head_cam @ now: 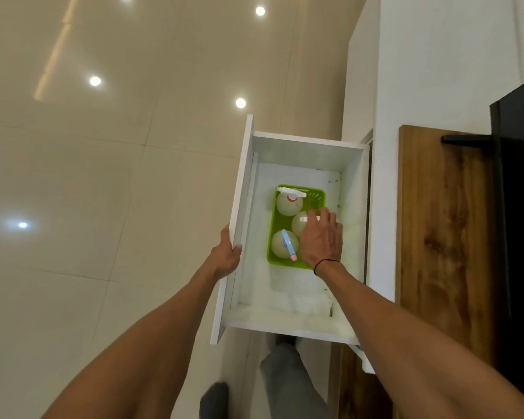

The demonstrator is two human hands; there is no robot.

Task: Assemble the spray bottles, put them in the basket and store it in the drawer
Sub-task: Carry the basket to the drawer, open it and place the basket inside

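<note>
Still risking jammed fingers: left hand (227, 252) gripping the drawer (239, 213) front, right hand (321, 237) resting loosely open on the bottles (285, 204) in the basket (274, 225) under it.

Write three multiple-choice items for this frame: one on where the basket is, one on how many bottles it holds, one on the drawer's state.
1. Where is the green basket?
A. On the floor
B. Inside the white drawer
C. On the wooden counter

2. How many spray bottles are in the basket?
A. One
B. Two
C. Three

3. What state is the drawer in?
A. Pulled open
B. Shut
C. Taken out and set on the floor

Answers: 1 B, the basket sits on the drawer bottom, with the right hand over it. 2 C, three round bottle bodies show, one partly under the right hand. 3 A, its inside is exposed and the left hand holds its front panel.
</note>
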